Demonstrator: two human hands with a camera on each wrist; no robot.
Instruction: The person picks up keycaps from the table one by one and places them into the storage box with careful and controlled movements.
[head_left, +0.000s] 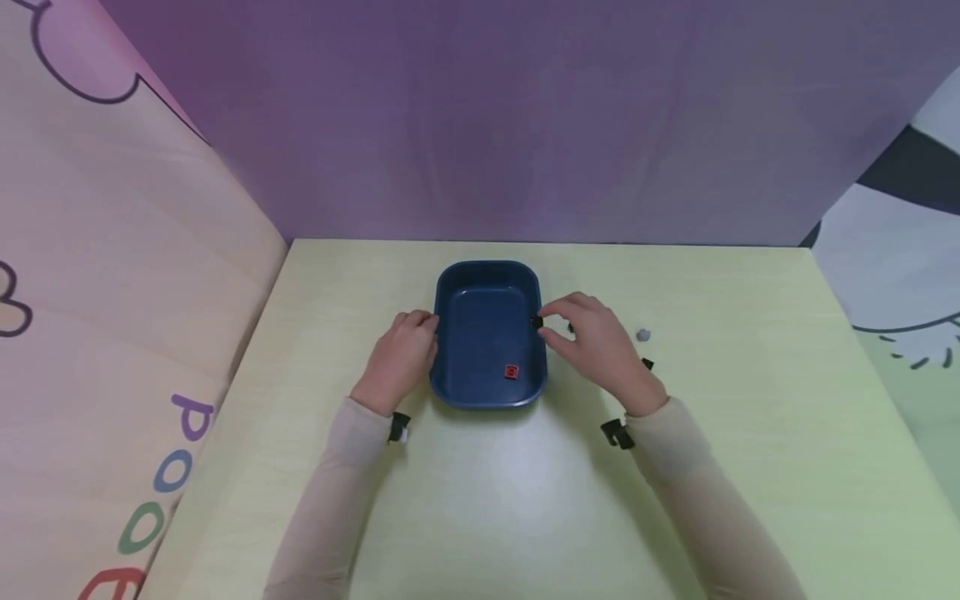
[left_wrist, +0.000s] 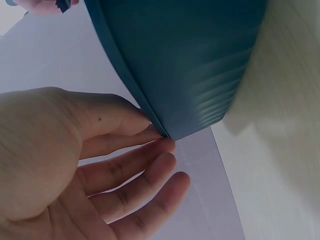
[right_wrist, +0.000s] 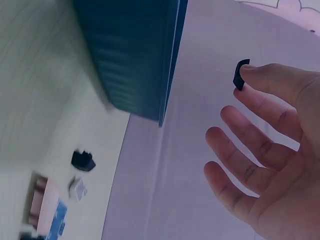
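Observation:
A deep blue plastic tray (head_left: pixel 483 329) with rounded corners stands on the table, and a small red square toy brick (head_left: pixel 512 372) lies inside it near the front right. My left hand (head_left: pixel 399 360) pinches the tray's left rim between thumb and index finger; its other fingers extend loosely below, as the left wrist view shows. Over the right rim, my right hand (head_left: pixel 600 346) holds a small black piece (right_wrist: pixel 241 74) between thumb and index fingertip. That hand's remaining fingers are spread and only slightly bent.
On the table right of the tray lie a small black piece (right_wrist: pixel 83 160), a grey piece (head_left: pixel 643 335) and another dark piece (head_left: pixel 648 364) partly behind the right wrist. The right wrist view also shows a pink and blue item (right_wrist: pixel 52 210). A purple panel (head_left: pixel 480 125) rises behind the table.

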